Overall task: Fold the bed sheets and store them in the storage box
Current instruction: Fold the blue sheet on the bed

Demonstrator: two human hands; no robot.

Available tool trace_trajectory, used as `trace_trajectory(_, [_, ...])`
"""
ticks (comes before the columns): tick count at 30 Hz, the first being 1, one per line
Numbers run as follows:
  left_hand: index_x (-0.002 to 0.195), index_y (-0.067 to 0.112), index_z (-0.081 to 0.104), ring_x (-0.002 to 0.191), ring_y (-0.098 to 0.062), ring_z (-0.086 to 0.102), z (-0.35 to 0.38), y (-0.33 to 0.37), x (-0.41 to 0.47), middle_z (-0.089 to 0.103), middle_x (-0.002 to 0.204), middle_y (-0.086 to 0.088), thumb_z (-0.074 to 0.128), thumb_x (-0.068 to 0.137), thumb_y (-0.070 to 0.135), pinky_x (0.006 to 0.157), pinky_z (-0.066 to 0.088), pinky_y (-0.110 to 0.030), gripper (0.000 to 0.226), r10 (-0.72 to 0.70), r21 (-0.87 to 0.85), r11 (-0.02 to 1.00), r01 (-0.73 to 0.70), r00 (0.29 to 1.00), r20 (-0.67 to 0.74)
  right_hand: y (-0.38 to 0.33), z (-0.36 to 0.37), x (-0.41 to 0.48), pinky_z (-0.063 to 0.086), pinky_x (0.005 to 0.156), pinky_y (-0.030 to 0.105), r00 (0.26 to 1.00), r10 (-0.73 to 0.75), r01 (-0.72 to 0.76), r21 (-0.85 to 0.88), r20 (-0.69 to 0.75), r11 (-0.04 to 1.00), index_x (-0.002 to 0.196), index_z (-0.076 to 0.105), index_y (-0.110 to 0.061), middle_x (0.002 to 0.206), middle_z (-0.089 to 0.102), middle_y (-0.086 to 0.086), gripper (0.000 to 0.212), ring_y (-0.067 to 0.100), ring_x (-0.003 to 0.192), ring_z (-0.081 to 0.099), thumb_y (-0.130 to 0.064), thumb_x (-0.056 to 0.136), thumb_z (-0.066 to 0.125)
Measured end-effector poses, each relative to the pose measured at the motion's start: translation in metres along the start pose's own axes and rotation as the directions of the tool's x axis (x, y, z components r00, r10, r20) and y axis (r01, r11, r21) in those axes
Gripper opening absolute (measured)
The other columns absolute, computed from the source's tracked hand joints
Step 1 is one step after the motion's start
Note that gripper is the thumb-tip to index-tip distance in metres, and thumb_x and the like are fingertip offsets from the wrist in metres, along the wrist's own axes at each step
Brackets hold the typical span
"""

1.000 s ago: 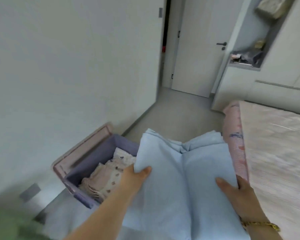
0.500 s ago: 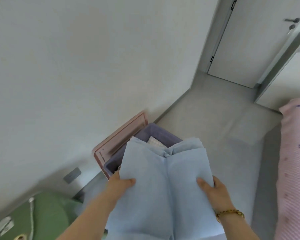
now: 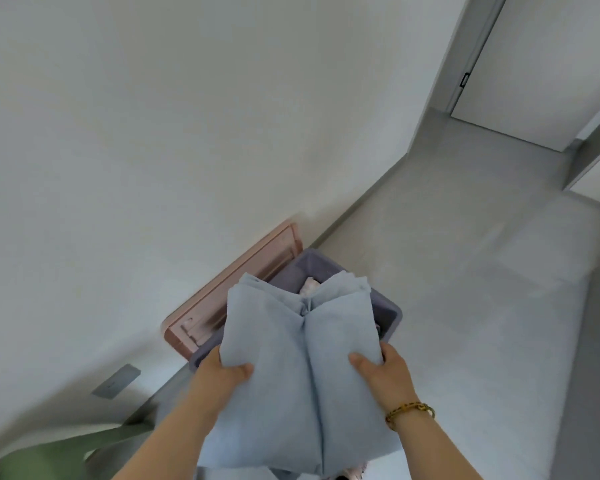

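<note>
1. Wall (image 3: pixel 153 133): plain white, fills the left and upper part of the view.
2. Floor (image 3: pixel 465 271): pale grey, runs from the wall's foot to the right edge.
3. Door (image 3: pixel 551 64): white, closed, in a grey frame at the upper right.
4. Bed sheet (image 3: pixel 291 375): light blue, folded into a thick pad with a crease down its middle. It is held in the air over the storage box, its far end covering most of the box's opening. Whether it touches the box cannot be told.
5. Storage box (image 3: pixel 392 317): dull lilac, open, on the floor just beside the wall. Only its far wall and right corner show past the sheet.
6. Lid (image 3: pixel 222 306): pink, stood on edge between the box and the wall, leaning on the wall.
7. Green object (image 3: pixel 49 459): blurred, at the lower left corner; kind not legible.
8. Left grip (image 3: pixel 219 375): a bare hand clasping the sheet's left edge, thumb on top, fingers hidden beneath.
9. Right grip (image 3: pixel 385 372): a bare hand clasping the sheet's right edge likewise, thumb on top.
10. Socket plate (image 3: pixel 116 381): grey, set low in the wall, left of the lid.
11. Bracelet (image 3: pixel 409 410): gold-coloured, on the right wrist.
12. Patterned cloth (image 3: pixel 309 285): pale, a small patch showing inside the box beyond the sheet's far end.
</note>
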State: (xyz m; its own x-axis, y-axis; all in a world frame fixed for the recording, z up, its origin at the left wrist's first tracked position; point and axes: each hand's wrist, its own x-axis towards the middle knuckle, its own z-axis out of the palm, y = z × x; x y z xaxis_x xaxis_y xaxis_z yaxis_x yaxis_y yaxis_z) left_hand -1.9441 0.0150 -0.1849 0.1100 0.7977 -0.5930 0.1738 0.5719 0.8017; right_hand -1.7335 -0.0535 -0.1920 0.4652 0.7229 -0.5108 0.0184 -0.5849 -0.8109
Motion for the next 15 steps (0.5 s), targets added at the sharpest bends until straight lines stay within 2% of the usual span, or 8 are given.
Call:
trace_trajectory(1, [0.123, 0.004, 0.051, 0.105, -0.034, 0.054, 0.012, -0.002, 0.015, 0.058, 0.116, -0.013, 0.072, 0.066, 0.008, 0.092, 0.043, -0.041, 0.061, -0.016, 0.041, 0.999, 0.017, 1.000, -0.013, 0.003, 0.001, 0.018, 0.043, 0.078, 0.029, 0.999, 0.014, -0.013, -0.046, 0.030, 0.999, 0.114, 0.050, -0.014, 0.100, 0.054, 0.002, 0.032, 0.020, 0.089, 0.052, -0.017, 0.085, 0.063])
trace_trajectory(3, [0.127, 0.002, 0.049, 0.107, -0.032, 0.052, 0.039, -0.003, 0.051, 0.057, 0.117, -0.014, 0.070, 0.065, 0.010, 0.090, 0.040, -0.035, 0.066, -0.054, 0.098, 0.993, 0.059, 0.997, -0.057, 0.012, 0.001, 0.063, 0.043, 0.082, 0.029, 0.997, 0.066, -0.063, -0.059, 0.049, 0.996, 0.124, 0.048, -0.012, 0.104, 0.053, 0.001, 0.042, 0.020, 0.093, 0.051, -0.018, 0.085, 0.062])
trace_trajectory(5, [0.128, 0.000, 0.047, 0.107, -0.030, 0.049, 0.062, -0.007, 0.091, 0.054, 0.113, -0.013, 0.067, 0.068, 0.015, 0.084, 0.035, -0.030, 0.064, -0.050, 0.181, 0.981, 0.069, 0.993, -0.107, 0.025, 0.001, 0.109, 0.040, 0.080, 0.027, 0.991, 0.126, -0.124, -0.052, 0.038, 0.991, 0.127, 0.047, -0.010, 0.109, 0.055, 0.006, 0.043, 0.021, 0.093, 0.049, -0.015, 0.086, 0.060])
trace_trajectory(7, [0.127, 0.000, 0.048, 0.110, -0.030, 0.049, 0.074, -0.012, 0.125, 0.055, 0.114, -0.013, 0.063, 0.061, 0.021, 0.085, 0.034, -0.028, 0.071, -0.039, 0.268, 0.961, 0.068, 0.993, -0.110, 0.038, -0.001, 0.139, 0.035, 0.078, 0.026, 0.977, 0.212, -0.212, -0.005, 0.009, 0.977, 0.127, 0.047, -0.005, 0.110, 0.055, 0.011, 0.042, 0.021, 0.090, 0.046, -0.010, 0.088, 0.057])
trace_trajectory(9, [0.126, 0.000, 0.050, 0.106, -0.026, 0.049, 0.080, -0.016, 0.158, 0.054, 0.108, -0.008, 0.065, 0.075, 0.009, 0.082, 0.032, -0.026, 0.054, -0.042, 0.341, 0.936, 0.084, 0.991, -0.130, 0.053, -0.001, 0.165, 0.033, 0.077, 0.026, 0.965, 0.262, -0.262, 0.030, 0.003, 0.965, 0.128, 0.047, -0.001, 0.106, 0.053, 0.012, 0.041, 0.020, 0.090, 0.044, -0.007, 0.089, 0.056])
trace_trajectory(11, [0.127, 0.002, 0.049, 0.099, -0.022, 0.047, 0.087, -0.028, 0.204, 0.055, 0.106, -0.009, 0.057, 0.085, -0.001, 0.079, 0.031, -0.025, 0.043, -0.061, 0.433, 0.894, 0.115, 0.989, -0.138, 0.081, 0.005, 0.197, 0.035, 0.080, 0.028, 0.942, 0.334, -0.333, 0.056, -0.018, 0.941, 0.128, 0.047, 0.002, 0.117, 0.056, 0.019, 0.040, 0.021, 0.091, 0.044, -0.007, 0.090, 0.054])
trace_trajectory(13, [0.126, 0.006, 0.050, 0.095, -0.022, 0.047, 0.090, -0.039, 0.251, 0.058, 0.113, -0.012, 0.054, 0.088, 0.001, 0.080, 0.037, -0.030, 0.039, -0.066, 0.500, 0.859, 0.113, 0.991, -0.112, 0.111, 0.018, 0.228, 0.038, 0.088, 0.033, 0.914, 0.401, -0.394, 0.107, -0.061, 0.913, 0.129, 0.047, 0.002, 0.128, 0.052, 0.023, 0.040, 0.026, 0.099, 0.049, -0.007, 0.091, 0.052])
trace_trajectory(15, [0.112, 0.009, 0.057, 0.095, -0.025, 0.051, 0.097, -0.059, 0.309, 0.060, 0.100, -0.010, 0.051, 0.090, 0.002, 0.080, 0.043, -0.036, 0.025, -0.056, 0.599, 0.797, 0.078, 0.997, -0.056, 0.151, 0.040, 0.264, 0.040, 0.094, 0.038, 0.870, 0.480, -0.454, 0.193, -0.115, 0.870, 0.130, 0.046, 0.000, 0.129, 0.052, 0.023, 0.039, 0.034, 0.110, 0.051, -0.008, 0.092, 0.050])
